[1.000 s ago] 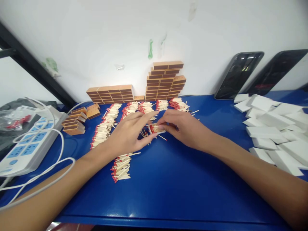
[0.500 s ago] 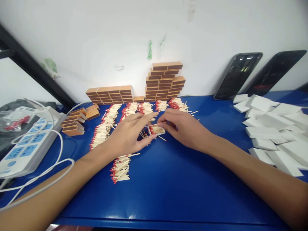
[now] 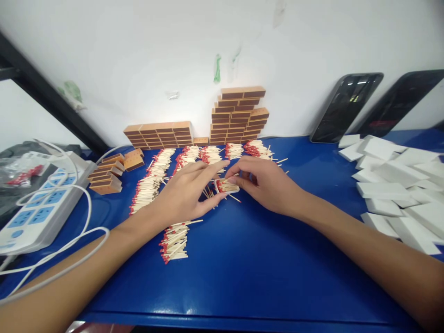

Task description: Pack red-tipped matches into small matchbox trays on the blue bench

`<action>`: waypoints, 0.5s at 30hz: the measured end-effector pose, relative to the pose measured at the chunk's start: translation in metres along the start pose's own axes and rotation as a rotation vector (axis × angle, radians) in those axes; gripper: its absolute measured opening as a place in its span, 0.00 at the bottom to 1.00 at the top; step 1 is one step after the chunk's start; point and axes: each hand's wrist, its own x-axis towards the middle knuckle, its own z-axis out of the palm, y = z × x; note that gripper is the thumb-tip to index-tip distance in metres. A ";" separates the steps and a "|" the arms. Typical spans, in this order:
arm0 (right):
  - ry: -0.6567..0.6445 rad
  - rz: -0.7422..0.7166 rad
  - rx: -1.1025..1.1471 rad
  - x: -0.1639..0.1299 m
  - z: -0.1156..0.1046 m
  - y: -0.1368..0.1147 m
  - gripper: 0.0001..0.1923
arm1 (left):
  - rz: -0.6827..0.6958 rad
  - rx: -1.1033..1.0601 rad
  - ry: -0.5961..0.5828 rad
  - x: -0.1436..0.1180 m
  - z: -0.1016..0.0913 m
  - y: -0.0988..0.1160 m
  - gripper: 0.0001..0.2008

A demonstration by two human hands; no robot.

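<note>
A small white matchbox tray (image 3: pixel 237 189) holds red-tipped matches (image 3: pixel 226 186), near the middle of the blue table (image 3: pixel 243 259). My left hand (image 3: pixel 189 189) grips the tray's left end, thumb at the near side and fingers at the far side. At the tray's far right side, the thumb and forefinger of my right hand (image 3: pixel 267 182) are pinched together on a match, over the matches inside. A few loose matches (image 3: pixel 235 198) lie under and beside the tray. Long rows of matches (image 3: pixel 149 187) spread behind and left of my left hand, and a smaller pile (image 3: pixel 175 243) lies nearer me.
Stacked matchboxes (image 3: pixel 229 122) stand against the white wall, with a lower stack (image 3: pixel 159 135) to their left and loose ones (image 3: pixel 106 182) beside a power strip (image 3: pixel 45 203). White cables cross my left forearm. White trays (image 3: pixel 391 185) are heaped right, before two leaning phones (image 3: pixel 347 108).
The fingers of my right hand have shifted slightly, and a match now shows at their tips over the tray. My left hand keeps its hold. The view has moved a little.
</note>
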 end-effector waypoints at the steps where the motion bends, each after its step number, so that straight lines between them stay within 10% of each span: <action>1: 0.000 0.007 0.007 0.000 0.000 -0.001 0.07 | -0.002 0.000 0.002 0.000 0.000 0.000 0.30; 15: 0.056 0.084 0.035 -0.002 -0.002 -0.010 0.04 | -0.001 -0.007 0.004 0.001 0.000 0.001 0.29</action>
